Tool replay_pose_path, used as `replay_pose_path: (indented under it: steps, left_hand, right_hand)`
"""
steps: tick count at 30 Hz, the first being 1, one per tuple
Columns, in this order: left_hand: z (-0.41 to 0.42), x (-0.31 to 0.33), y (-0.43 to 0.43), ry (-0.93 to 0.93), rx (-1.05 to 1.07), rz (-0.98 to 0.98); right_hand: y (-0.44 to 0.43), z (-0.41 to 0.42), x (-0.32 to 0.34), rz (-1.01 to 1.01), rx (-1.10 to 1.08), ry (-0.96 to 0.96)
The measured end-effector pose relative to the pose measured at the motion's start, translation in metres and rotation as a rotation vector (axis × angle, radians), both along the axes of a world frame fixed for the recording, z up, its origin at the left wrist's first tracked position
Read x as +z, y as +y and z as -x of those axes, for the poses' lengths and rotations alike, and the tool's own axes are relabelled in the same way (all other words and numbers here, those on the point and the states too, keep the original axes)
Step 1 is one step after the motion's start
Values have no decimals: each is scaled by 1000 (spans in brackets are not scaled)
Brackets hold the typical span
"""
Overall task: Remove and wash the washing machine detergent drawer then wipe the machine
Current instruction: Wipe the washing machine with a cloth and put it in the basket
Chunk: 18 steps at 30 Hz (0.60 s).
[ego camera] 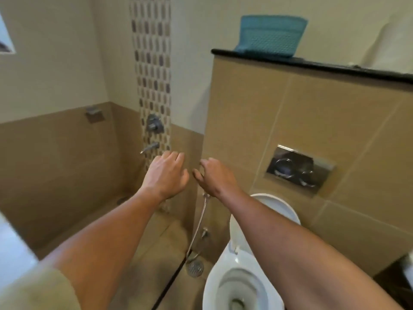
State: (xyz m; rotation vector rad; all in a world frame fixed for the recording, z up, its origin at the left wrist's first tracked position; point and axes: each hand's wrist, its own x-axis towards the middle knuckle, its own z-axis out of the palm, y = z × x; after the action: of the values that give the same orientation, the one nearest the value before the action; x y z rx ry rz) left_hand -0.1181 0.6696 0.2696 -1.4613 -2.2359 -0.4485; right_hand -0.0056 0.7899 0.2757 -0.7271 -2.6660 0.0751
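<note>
hands both out in front, palms down, gripping nothing. left hand (pixel 166 173) has fingers loosely bent & close together. right hand (pixel 215 175) is just beside it on the right, fingers loosely bent, thumb out to the left, not touching the other hand. detergent drawer: can't tell where it is from this view.

behind the right wrist a thin metal hose (pixel 199 222) hangs down the wall edge; can't tell if the wrist touches it. near its lower end, round floor drain (pixel 194 268). far beyond the left hand, tap spout (pixel 148 148) w/ mixer valve (pixel 154 126) above it, both on a mosaic tile strip (pixel 152 63). further left on the wall, small metal holder (pixel 93 111).

under the right forearm, white toilet bowl (pixel 234 276), lid (pixel 274 206) up against the tan half wall (pixel 335 119). chrome flush plate (pixel 299 168) on that wall, right of the hands. on top, black ledge (pixel 324 66) w/ folded teal cloth (pixel 270 34) at its left end. near left corner: pale sleeve (pixel 33 289).
</note>
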Motion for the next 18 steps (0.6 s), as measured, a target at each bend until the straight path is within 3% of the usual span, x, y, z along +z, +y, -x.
replay_pose_path:
  steps: [13, 18]
  left_hand:
    - [100, 222, 223, 260, -356, -334]
    - [136, 295, 291, 172, -450, -407]
  right_hand:
    - [189, 60, 222, -531, -313, 192]
    - [245, 54, 296, -590, -546, 283]
